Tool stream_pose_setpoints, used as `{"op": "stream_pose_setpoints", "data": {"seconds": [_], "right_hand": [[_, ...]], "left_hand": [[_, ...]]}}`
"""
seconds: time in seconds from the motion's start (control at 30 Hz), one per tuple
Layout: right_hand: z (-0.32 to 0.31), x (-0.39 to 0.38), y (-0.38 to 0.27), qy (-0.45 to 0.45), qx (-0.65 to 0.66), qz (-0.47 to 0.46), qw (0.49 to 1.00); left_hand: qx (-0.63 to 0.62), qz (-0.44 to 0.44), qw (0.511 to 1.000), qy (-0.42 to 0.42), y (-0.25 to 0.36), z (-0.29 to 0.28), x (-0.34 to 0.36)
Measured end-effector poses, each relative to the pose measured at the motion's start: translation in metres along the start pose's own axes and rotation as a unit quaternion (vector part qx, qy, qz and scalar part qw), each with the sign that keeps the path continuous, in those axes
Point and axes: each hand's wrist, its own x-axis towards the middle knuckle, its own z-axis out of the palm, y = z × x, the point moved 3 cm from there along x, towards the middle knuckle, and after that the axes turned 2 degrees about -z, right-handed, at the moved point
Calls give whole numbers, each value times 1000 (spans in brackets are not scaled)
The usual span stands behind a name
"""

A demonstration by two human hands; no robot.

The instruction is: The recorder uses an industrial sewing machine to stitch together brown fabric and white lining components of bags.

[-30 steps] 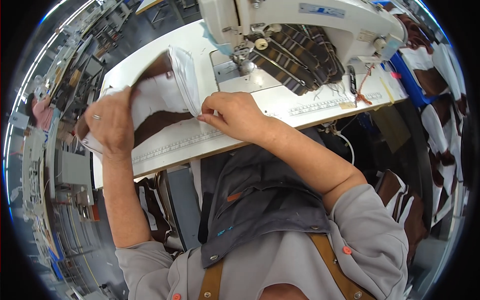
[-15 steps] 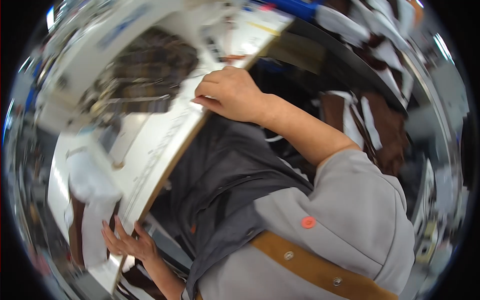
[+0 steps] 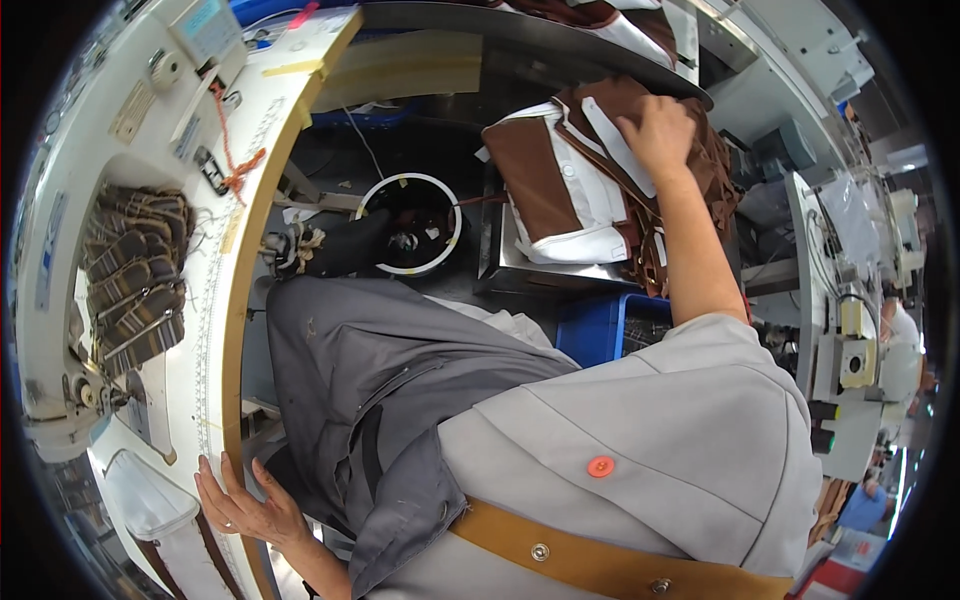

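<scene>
At one o'clock the right hand (image 3: 660,138) lies on the brown-and-white cloth pile (image 3: 590,185), its fingers bent (whether they grip a piece, I cannot tell). At half past seven the left hand (image 3: 250,508) holds nothing, fingers spread at the table (image 3: 222,300) edge, near a white-and-brown piece (image 3: 150,495) at eight. A bucket (image 3: 452,245) stands at half past ten, the sewing machine (image 3: 55,290) at nine.
</scene>
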Motion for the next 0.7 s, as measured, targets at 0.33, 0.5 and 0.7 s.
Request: {"op": "stream_pose_setpoints", "data": {"seconds": [0.33, 0.5, 0.7], "right_hand": [[3, 12, 102, -183, 223, 129, 949], [-139, 51, -28, -34, 543, -70, 836], [-271, 31, -174, -80, 741, -289, 600]], "left_hand": [[-65, 23, 997, -36, 18, -11, 23], [-164, 33, 984, -66, 41, -26, 33], [-374, 8, 927, -20, 83, -63, 68]]}}
